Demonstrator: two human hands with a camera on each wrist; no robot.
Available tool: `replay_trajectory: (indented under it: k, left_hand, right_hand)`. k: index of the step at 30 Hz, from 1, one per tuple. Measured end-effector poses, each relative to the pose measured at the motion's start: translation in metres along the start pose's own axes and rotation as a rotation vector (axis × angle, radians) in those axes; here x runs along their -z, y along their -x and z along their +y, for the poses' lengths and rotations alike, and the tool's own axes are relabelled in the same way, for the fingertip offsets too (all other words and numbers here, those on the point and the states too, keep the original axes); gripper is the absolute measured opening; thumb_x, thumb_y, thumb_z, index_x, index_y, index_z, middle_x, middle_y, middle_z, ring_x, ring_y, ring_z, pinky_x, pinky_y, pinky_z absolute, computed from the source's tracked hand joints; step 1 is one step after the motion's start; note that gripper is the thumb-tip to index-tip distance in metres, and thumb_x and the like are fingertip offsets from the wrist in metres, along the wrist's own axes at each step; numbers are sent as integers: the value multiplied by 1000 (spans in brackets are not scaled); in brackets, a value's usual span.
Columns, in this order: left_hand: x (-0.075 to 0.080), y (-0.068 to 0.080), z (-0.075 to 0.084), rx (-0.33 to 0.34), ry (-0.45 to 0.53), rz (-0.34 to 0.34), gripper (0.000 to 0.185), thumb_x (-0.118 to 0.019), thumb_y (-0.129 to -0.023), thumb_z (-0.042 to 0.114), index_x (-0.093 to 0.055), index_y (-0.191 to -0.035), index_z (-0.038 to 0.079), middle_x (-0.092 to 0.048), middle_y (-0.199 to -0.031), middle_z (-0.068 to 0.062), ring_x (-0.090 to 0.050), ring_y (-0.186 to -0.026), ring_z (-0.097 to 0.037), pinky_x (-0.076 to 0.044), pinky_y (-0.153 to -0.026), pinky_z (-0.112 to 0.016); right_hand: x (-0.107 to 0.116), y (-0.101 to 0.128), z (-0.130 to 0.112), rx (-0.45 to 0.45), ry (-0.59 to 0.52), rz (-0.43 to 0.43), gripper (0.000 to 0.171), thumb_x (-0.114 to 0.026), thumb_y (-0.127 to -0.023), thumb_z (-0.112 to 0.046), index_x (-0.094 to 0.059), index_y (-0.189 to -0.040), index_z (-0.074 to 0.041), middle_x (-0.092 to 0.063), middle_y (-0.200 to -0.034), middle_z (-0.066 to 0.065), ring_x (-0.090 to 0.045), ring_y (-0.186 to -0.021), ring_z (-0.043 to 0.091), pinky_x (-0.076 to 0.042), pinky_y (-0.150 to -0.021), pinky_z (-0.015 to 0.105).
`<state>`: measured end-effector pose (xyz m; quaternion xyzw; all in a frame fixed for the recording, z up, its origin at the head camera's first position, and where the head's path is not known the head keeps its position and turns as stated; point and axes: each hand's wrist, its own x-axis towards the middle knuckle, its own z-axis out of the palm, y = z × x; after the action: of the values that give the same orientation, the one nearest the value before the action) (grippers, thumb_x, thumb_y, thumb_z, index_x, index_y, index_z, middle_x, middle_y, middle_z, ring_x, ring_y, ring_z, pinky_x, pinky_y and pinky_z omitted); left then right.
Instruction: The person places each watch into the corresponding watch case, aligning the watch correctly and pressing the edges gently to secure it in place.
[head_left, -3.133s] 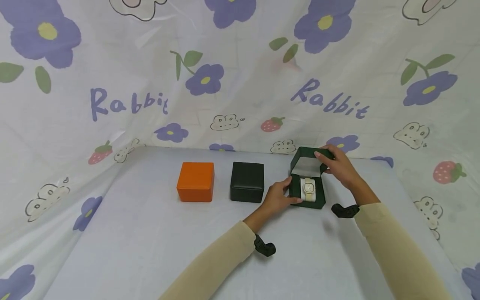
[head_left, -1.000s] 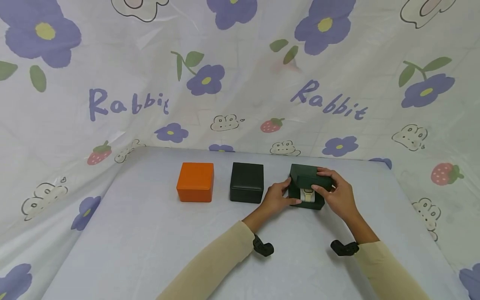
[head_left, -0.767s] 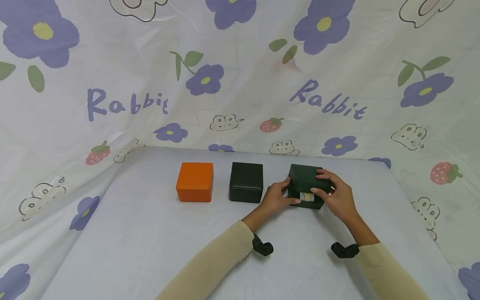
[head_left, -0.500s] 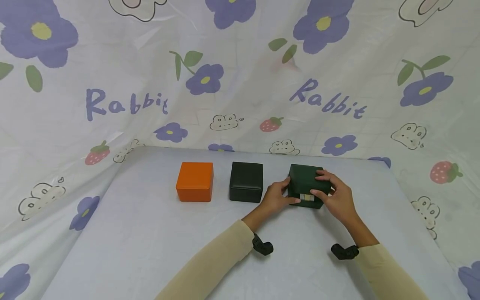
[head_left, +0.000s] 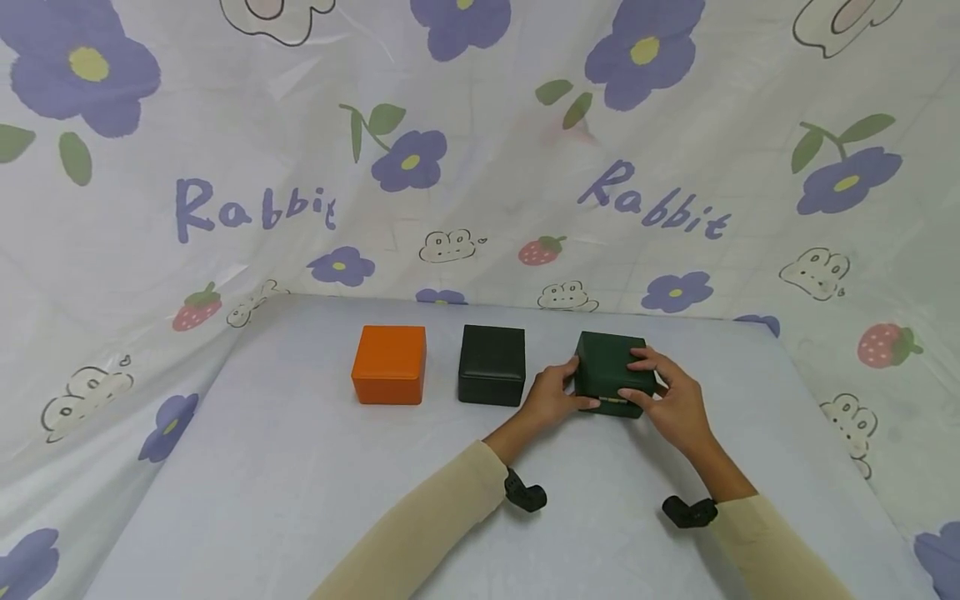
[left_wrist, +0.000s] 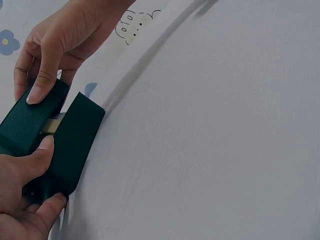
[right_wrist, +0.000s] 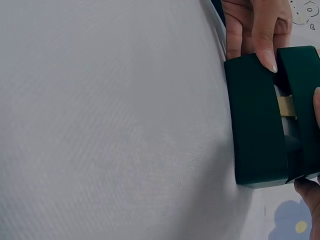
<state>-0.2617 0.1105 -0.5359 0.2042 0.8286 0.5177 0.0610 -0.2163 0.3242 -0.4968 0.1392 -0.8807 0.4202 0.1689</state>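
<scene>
A dark green watch box (head_left: 611, 365) sits at the right of the row, its hinged lid lowered almost onto the base. Through the narrow gap a pale gold watch strap (right_wrist: 286, 106) on white padding is visible; the lid hides the rest of the watch. My left hand (head_left: 551, 395) grips the base at its left side, thumb along the front. With thumb at the front edge and fingers over the top right, my right hand (head_left: 681, 408) holds the lid (left_wrist: 30, 120).
Left of the green box stands a black box (head_left: 492, 365), and farther left an orange box (head_left: 389, 365), both with lids down. All rest on a white-covered table (head_left: 300, 483). A printed cloth (head_left: 480, 167) with flowers and rabbits hangs behind.
The green box's lid has swung down from upright to nearly meeting the base, covering the watch. My right hand came down and forward with it; my left hand stayed on the base.
</scene>
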Motion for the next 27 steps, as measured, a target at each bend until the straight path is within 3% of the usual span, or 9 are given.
replay_trajectory:
  k: [5, 17, 27]
  left_hand:
    - [-1, 2, -4, -2, -9, -11, 89, -87, -82, 20, -39, -151, -6, -42, -153, -18, -47, -138, -24, -43, -109, -25]
    - [-1, 4, -12, 18, 119, -24, 88, -87, -82, 12, -37, -151, -7, -39, -156, -18, -41, -142, -24, -43, -109, -25]
    - [11, 10, 7, 73, -8, -103, 77, -78, -92, 27, -39, -153, -1, -42, -156, -13, -40, -144, -22, -36, -116, -29]
  right_hand:
    - [-1, 3, 0, -2, -5, -8, 41, -84, -79, 4, -66, -117, 3, -55, -146, 16, -41, -143, 40, -50, -96, 59]
    - [-3, 8, -1, -46, -30, -29, 40, -84, -80, 1, -68, -117, -1, -51, -149, 17, -37, -145, 41, -48, -98, 65]
    - [6, 3, -5, 49, 52, -88, 33, -80, -87, -4, -68, -117, 2, -54, -145, 22, -39, -141, 47, -43, -102, 69]
